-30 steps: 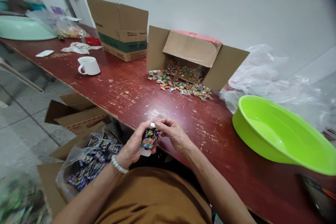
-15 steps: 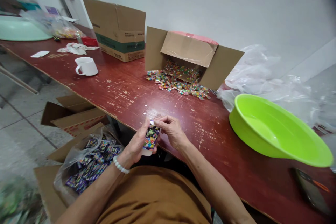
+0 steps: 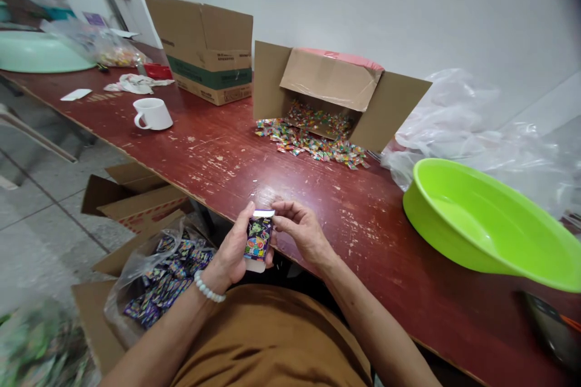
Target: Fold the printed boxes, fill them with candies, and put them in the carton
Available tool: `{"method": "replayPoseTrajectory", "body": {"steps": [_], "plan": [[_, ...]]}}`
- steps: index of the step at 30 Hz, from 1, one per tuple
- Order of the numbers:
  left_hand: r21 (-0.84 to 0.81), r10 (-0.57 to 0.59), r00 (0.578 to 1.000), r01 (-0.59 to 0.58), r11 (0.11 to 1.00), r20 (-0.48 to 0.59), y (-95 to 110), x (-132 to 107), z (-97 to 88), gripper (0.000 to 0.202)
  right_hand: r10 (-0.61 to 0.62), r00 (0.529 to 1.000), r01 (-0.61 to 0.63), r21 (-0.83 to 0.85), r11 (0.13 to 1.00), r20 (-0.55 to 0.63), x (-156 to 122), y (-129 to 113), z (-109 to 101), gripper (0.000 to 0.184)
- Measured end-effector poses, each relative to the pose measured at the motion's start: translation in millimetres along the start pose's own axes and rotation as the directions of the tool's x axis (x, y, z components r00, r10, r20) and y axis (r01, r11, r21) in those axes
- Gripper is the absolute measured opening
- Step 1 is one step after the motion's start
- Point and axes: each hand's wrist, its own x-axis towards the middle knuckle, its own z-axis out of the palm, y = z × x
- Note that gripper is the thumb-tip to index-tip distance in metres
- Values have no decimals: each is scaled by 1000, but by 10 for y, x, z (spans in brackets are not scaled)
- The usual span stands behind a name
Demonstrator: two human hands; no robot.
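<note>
My left hand (image 3: 235, 248) is closed around a small dark printed cardboard box (image 3: 259, 237) with colourful cartoon pictures, thumb along its left edge. A white flap stands up at the top of the little box, and a pale flap hangs from its lower end. My right hand (image 3: 302, 231) is at the upper right corner of this box, its fingers bent and slightly apart, with nothing visible between them. Whether a fingertip touches the flap is hard to tell. Below on the left, a carton with a plastic liner (image 3: 131, 281) holds many dark, shiny packets (image 3: 167, 281).
Small wrapped sweets (image 3: 313, 145) spill from a tipped carton (image 3: 333, 87) on the red table (image 3: 218, 160). A green basin (image 3: 481, 217) and a phone (image 3: 551, 329) are on the right. A white mug (image 3: 157, 115) and another carton (image 3: 211, 72) stand on the left.
My right hand has drawn slightly back from the top of the small box, and its white top flap shows more fully. The view has shifted slightly.
</note>
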Motion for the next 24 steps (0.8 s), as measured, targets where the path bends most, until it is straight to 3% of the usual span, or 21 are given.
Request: {"method": "replayPoseTrajectory", "body": {"steps": [6, 14, 20, 24], "plan": [[-59, -105, 993, 109, 992, 55, -14, 14, -5, 63, 2, 1000, -2, -54, 999, 1, -6, -30, -31, 21], [-45, -125, 991, 128, 991, 53, -22, 34, 24, 61, -45, 998, 49, -115, 992, 33, 9, -87, -83, 14], [-65, -188, 972, 199, 978, 143, 5, 58, 26, 67, 86, 996, -85, 123, 989, -6, 30, 1, -122, 32], [-58, -185, 975, 193, 979, 127, 31, 57, 39, 67, 183, 983, -183, 196, 963, 17, 40, -25, -132, 33]]}}
